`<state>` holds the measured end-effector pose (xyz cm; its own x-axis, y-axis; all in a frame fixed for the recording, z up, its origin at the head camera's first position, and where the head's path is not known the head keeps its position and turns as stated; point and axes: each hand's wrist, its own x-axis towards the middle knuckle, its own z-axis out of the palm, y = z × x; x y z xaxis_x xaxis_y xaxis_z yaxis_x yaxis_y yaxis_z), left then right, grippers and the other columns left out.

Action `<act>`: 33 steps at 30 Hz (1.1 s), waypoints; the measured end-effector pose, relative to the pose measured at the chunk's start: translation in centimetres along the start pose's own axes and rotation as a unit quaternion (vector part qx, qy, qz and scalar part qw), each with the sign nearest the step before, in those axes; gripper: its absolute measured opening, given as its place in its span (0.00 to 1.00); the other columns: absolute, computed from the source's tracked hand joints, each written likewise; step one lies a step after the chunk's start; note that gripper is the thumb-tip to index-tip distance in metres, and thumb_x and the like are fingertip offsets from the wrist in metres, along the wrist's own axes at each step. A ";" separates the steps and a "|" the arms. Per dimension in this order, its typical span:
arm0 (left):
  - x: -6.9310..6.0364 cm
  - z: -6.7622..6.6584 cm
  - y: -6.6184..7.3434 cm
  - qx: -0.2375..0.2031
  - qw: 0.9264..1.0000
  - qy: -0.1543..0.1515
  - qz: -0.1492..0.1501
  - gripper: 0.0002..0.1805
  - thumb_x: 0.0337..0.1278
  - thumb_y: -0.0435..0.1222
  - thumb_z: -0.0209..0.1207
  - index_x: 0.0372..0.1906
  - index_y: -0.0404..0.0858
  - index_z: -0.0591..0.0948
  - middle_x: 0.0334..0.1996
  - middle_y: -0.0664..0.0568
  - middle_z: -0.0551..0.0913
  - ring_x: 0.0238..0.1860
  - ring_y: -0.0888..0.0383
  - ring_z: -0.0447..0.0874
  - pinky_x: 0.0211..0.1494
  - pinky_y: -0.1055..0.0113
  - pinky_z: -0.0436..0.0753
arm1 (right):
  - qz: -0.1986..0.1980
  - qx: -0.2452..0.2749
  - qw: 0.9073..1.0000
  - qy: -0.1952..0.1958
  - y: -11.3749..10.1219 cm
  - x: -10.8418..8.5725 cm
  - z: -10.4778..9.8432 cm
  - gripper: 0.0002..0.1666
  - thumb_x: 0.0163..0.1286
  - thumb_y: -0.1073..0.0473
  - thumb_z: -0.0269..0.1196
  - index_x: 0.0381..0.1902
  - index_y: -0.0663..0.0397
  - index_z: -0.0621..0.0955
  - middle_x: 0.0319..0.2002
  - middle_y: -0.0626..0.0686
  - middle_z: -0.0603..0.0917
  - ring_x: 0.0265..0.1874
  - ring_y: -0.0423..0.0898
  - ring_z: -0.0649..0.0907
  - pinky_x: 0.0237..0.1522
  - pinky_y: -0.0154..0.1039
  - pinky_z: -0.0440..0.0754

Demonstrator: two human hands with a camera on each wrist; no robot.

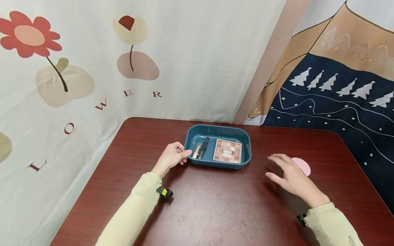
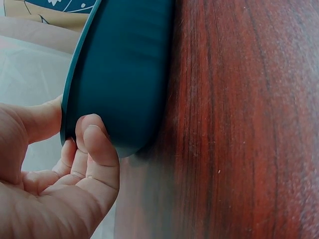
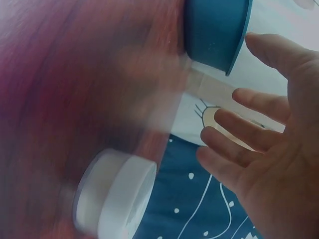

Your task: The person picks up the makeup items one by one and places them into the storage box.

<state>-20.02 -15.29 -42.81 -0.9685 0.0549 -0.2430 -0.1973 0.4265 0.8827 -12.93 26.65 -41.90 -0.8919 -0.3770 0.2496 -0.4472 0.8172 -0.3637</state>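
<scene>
A teal tray point(image 1: 219, 165) stands near the table's back edge, holding a makeup palette point(image 1: 227, 151), a dark tube point(image 1: 204, 148) and a shorter, pale-ended tube point(image 1: 196, 150). My left hand point(image 1: 172, 157) pinches the tray's left front corner, thumb on the rim and fingers curled against the outer wall, as the left wrist view shows with the tray point(image 2: 119, 69) and the hand point(image 2: 65, 174). My right hand point(image 1: 292, 177) hovers over the table, fingers spread and holding nothing, beside a round jar with a pink top point(image 1: 302, 166). In the right wrist view the jar point(image 3: 114, 194) looks whitish, below the hand point(image 3: 269, 129).
The dark red wooden table point(image 1: 209, 212) reaches back to a pale printed curtain point(image 1: 191, 61). A darker curtain with tree shapes point(image 1: 332, 99) hangs behind the table's right side.
</scene>
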 end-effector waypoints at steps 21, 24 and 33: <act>0.1 0.0 0.0 -0.006 1.000 -0.004 -0.001 0.15 0.65 0.35 0.69 0.32 0.35 0.72 0.22 0.47 0.83 0.21 0.57 0.82 0.36 0.58 0.87 | 0.053 -0.027 0.998 -0.019 2.1 -2.5 -0.2 0.29 0.58 0.57 0.77 0.54 0.68 0.83 0.53 0.68 0.80 0.53 0.65 0.78 0.50 0.66 0.82; 0.2 0.0 0.0 -0.004 1.000 -0.003 0.001 0.15 0.65 0.35 0.68 0.33 0.35 0.72 0.22 0.47 0.82 0.21 0.58 0.81 0.35 0.58 0.87 | 0.061 -0.032 0.997 -0.025 2.5 -2.8 -0.4 0.29 0.58 0.57 0.77 0.54 0.68 0.83 0.53 0.70 0.80 0.53 0.66 0.78 0.49 0.66 0.82; 0.2 0.1 0.1 -0.004 1.000 -0.005 -0.002 0.15 0.66 0.35 0.68 0.33 0.35 0.72 0.21 0.48 0.81 0.21 0.58 0.81 0.35 0.59 0.87 | 0.069 -0.048 0.996 -0.027 3.4 -3.2 -0.5 0.29 0.51 0.61 0.79 0.50 0.67 0.83 0.50 0.70 0.81 0.48 0.66 0.81 0.47 0.63 0.82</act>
<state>-20.19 -15.12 -42.79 -0.9661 0.0625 -0.2505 -0.2022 0.4200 0.8847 -11.51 30.84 -43.48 -0.9478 -0.2790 0.1546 -0.3143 0.8998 -0.3026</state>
